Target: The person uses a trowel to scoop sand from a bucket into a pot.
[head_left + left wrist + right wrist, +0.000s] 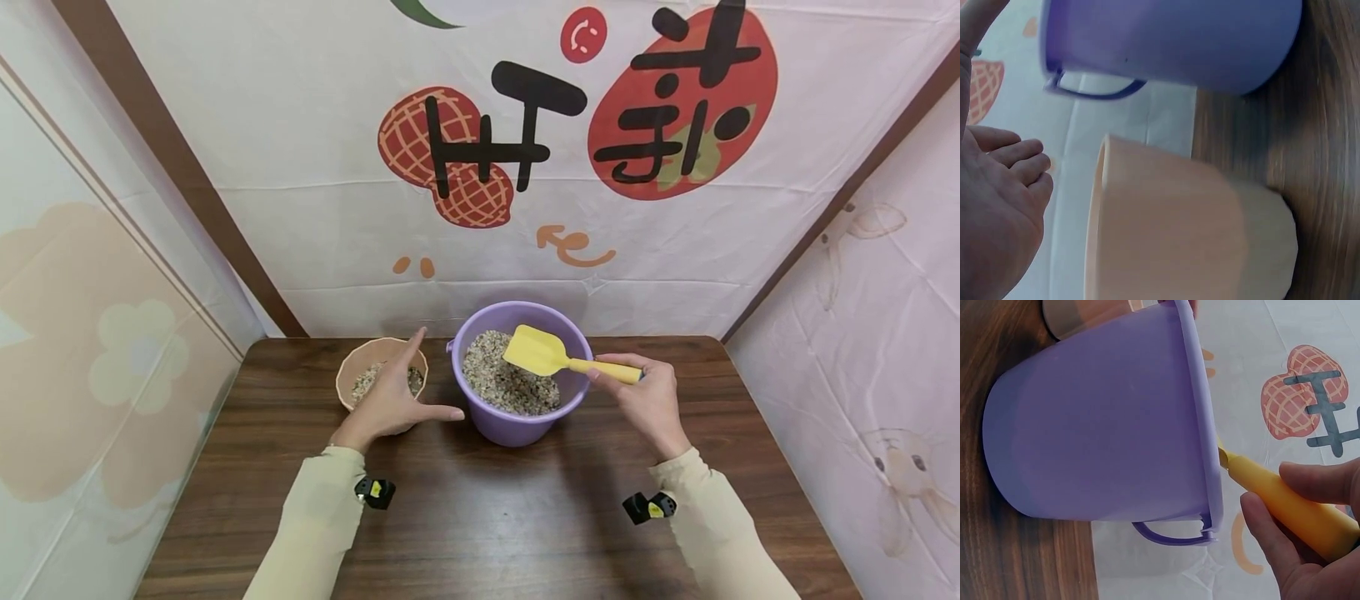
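Observation:
My right hand (651,406) grips the yellow handle of a toy shovel (536,350), thumb and fingers pinching it in the right wrist view. The shovel's blade lies over the mouth of a purple bucket (512,429), with no gravel showing on its visible face. Coarse grey-beige gravel (487,362) covers the bucket's inside. Over the near side of a peach-coloured pot (347,377) hovers my left hand (393,400), thumb stretched toward the bucket, holding nothing. Some similar gravel (367,379) shows inside the pot; the hand hides part of it.
Both containers stand near the back edge of a dark wooden table (480,525). A printed fabric wall (322,217) rises right behind them, with more fabric at both sides. The bucket's handle (1100,95) hangs at its rim.

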`<state>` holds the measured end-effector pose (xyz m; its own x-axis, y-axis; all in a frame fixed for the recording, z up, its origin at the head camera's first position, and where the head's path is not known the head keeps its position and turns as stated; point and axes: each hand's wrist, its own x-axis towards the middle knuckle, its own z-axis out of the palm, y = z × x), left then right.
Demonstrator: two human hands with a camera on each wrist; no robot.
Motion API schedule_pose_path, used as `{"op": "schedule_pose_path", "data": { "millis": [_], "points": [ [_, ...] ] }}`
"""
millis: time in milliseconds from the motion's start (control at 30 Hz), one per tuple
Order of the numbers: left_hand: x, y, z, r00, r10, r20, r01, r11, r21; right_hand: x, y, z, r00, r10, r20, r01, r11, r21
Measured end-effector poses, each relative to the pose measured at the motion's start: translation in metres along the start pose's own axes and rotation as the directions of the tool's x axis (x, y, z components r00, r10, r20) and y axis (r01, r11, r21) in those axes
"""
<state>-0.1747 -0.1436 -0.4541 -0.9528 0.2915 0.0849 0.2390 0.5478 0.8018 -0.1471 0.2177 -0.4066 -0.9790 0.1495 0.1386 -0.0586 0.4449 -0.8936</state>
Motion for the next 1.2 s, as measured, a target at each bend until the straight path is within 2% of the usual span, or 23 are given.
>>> {"op": "schedule_pose_path", "data": {
  "millis": [167, 333, 500, 933, 1200],
  "points": [
    [0.008, 0.007, 0.011, 1.000, -0.007, 0.028, 0.007, 1.000, -0.001, 0.002, 0.000, -0.002, 0.999, -0.032, 0.011, 0.032, 0.999, -0.023],
    [0.017, 0.010, 0.020, 0.998, -0.033, 0.049, 0.031, 0.999, 0.038, 0.003, 0.002, -0.002, 0.999, -0.027, 0.018, 0.028, 0.999, -0.038],
    [0.022, 0.012, 0.027, 0.998, -0.024, 0.059, 0.021, 0.998, 0.054, 0.004, 0.001, -0.003, 0.998, -0.040, 0.038, 0.043, 0.996, -0.077],
    [0.026, 0.010, 0.030, 0.999, 0.000, 0.050, -0.002, 1.000, 0.031, 0.017, -0.004, -0.006, 0.987, -0.120, 0.102, 0.142, 0.960, -0.241],
    [0.026, 0.010, 0.030, 0.999, 0.004, 0.043, -0.005, 1.000, 0.015, 0.024, -0.009, -0.005, 0.985, -0.110, 0.136, 0.143, 0.954, -0.263]
  ]
}}
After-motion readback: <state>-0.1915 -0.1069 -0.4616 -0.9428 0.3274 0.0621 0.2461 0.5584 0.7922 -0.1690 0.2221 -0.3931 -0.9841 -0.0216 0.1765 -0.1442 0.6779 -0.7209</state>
